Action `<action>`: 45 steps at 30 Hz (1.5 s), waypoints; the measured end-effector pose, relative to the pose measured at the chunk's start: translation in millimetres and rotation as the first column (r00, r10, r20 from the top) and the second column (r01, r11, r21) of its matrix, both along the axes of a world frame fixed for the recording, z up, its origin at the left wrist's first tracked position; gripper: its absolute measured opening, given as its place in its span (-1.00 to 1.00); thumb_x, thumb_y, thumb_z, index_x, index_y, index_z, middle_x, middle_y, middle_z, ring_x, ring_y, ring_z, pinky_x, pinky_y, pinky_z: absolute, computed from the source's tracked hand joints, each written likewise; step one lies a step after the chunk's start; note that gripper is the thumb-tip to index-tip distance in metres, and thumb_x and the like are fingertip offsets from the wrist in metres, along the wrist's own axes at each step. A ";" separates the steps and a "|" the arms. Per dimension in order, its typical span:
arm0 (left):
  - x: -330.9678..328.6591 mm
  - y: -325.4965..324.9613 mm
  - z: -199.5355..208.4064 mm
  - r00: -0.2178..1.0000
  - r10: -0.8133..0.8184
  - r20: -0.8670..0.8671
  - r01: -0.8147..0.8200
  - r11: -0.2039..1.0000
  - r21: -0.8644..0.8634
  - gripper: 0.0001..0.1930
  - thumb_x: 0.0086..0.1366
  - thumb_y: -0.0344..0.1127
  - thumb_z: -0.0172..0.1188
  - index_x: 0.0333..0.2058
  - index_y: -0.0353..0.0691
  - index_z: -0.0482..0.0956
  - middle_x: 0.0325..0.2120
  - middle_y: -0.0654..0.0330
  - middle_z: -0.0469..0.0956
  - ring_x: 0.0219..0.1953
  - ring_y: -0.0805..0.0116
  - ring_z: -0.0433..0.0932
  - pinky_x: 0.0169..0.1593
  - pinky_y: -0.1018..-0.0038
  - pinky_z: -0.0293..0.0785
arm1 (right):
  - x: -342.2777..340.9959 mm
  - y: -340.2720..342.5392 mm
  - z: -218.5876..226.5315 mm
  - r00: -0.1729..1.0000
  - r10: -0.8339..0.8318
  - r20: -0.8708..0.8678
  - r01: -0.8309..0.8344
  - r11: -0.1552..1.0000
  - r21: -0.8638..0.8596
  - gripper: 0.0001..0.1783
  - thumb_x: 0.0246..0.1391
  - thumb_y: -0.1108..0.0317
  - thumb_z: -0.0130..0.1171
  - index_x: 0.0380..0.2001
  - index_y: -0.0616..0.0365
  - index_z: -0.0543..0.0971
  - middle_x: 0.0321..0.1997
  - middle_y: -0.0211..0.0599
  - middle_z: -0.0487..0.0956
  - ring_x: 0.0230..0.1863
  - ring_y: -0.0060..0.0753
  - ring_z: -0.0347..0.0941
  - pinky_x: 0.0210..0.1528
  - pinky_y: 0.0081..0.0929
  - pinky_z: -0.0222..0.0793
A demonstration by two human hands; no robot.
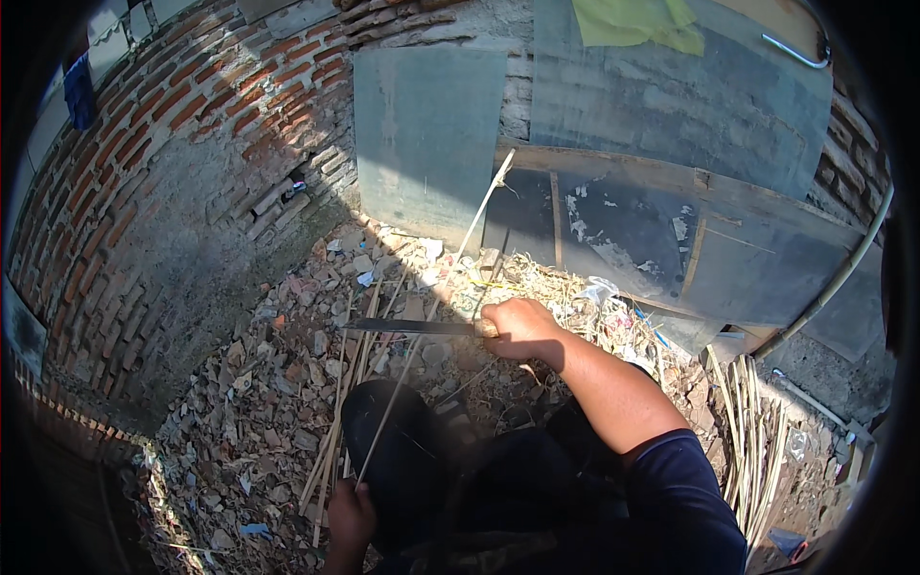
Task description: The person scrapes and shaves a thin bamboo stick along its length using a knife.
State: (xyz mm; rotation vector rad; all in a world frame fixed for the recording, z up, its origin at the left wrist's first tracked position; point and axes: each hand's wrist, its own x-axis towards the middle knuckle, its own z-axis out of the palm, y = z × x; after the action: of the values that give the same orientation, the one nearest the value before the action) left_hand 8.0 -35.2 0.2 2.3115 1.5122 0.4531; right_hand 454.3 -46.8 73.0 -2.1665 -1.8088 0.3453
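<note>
My left hand (351,517), low in the head view, is closed around the near end of a long, thin bamboo stick (391,407). The stick slants up and away toward the boards, with a frayed knot near its far tip. In my right hand (522,331) is the wooden handle of a long knife, gripped firmly. Its dark blade (407,327) points left and crosses the stick around mid-length; whether the edge touches it I cannot tell. My dark-clothed legs (393,422) are bent below the knife.
Several more bamboo sticks (331,446) lie on the rubble ground (220,431) at left. Another bundle of sticks (752,441) lies at right. A brick wall (144,220) rises on the left, grey-green boards (431,144) stand ahead, and a pole (834,278) leans at right.
</note>
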 end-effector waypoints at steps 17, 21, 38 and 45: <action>7.8 13.1 6.2 0.989 -0.097 -0.109 0.082 0.987 -0.140 -0.70 0.51 -0.18 -0.05 -0.29 -0.33 0.43 -0.57 -0.25 0.52 -0.43 -0.39 0.55 -0.38 -0.12 0.38 | 1.1 21.7 -17.4 0.997 -0.010 -0.075 0.002 0.993 -0.117 -0.65 -0.03 0.28 0.23 -0.14 0.12 0.63 -0.19 0.05 0.67 -0.08 0.08 0.63 0.01 -0.11 0.55; 2.9 17.3 7.2 0.983 -0.111 -0.149 0.081 0.977 -0.195 -0.67 0.53 -0.16 -0.08 -0.31 -0.33 0.40 -0.57 -0.21 0.49 -0.41 -0.34 0.56 -0.36 -0.04 0.38 | -29.0 16.3 -22.1 0.990 0.139 0.001 -0.139 0.986 -0.091 -0.64 -0.08 0.32 0.21 -0.14 0.07 0.64 -0.20 -0.05 0.68 -0.09 0.01 0.64 -0.04 -0.14 0.57; 2.9 20.7 9.6 0.988 -0.149 0.050 0.157 0.955 -0.253 -0.57 0.55 -0.09 -0.13 -0.40 -0.32 0.40 -0.63 -0.15 0.45 -0.50 -0.23 0.52 -0.42 0.04 0.32 | -21.1 9.9 -7.5 0.997 0.075 -0.030 -0.078 0.991 -0.111 -0.64 -0.07 0.24 0.25 -0.14 0.03 0.64 -0.18 -0.09 0.68 -0.06 -0.01 0.63 0.00 -0.18 0.57; 5.9 23.9 15.7 0.978 -0.200 0.053 0.206 0.955 -0.213 -0.55 0.56 -0.07 -0.14 -0.42 -0.33 0.39 -0.64 -0.15 0.42 -0.54 -0.24 0.49 -0.44 0.04 0.30 | 17.8 25.3 -35.5 0.977 -0.139 -0.162 0.117 0.983 -0.140 -0.55 -0.08 0.34 0.16 -0.03 0.08 0.63 -0.13 0.00 0.67 -0.02 0.03 0.61 0.05 -0.14 0.54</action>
State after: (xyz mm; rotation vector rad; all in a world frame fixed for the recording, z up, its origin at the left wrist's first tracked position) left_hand 14.0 -11.3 15.9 2.2446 1.2254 0.2534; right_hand 472.1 -21.5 37.5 -2.2499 -1.5853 0.6149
